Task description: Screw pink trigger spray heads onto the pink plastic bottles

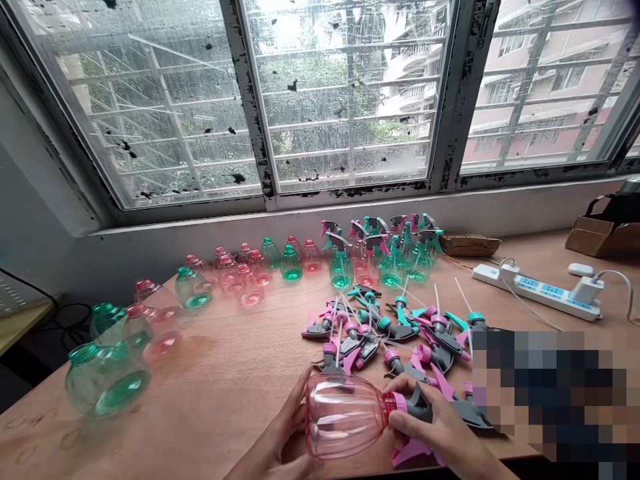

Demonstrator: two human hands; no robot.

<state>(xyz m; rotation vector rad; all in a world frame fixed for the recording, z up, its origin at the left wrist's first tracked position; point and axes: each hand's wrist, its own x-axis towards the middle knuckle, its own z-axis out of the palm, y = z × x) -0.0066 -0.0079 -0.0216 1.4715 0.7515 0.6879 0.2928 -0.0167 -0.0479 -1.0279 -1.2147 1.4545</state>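
Note:
Near the table's front edge, a clear pink bottle [345, 417] lies on its side in the air, its neck pointing right. My left hand [287, 433] is closed around the bottle's base. At the neck, my right hand [433, 423] grips the pink collar of a grey-and-pink spray head [417, 405], which sits on the bottle's mouth. Whether the collar is fully screwed on cannot be seen. Just beyond both hands lies a pile of loose spray heads [367, 333], pink-grey and teal-grey, with white tubes sticking up.
Open green bottles [107, 380] and pink bottles [250, 287] stand at the left and back. Bottles with spray heads [393, 263] stand at the back centre. A white power strip [540, 293] and a cardboard box [603, 230] are at the right.

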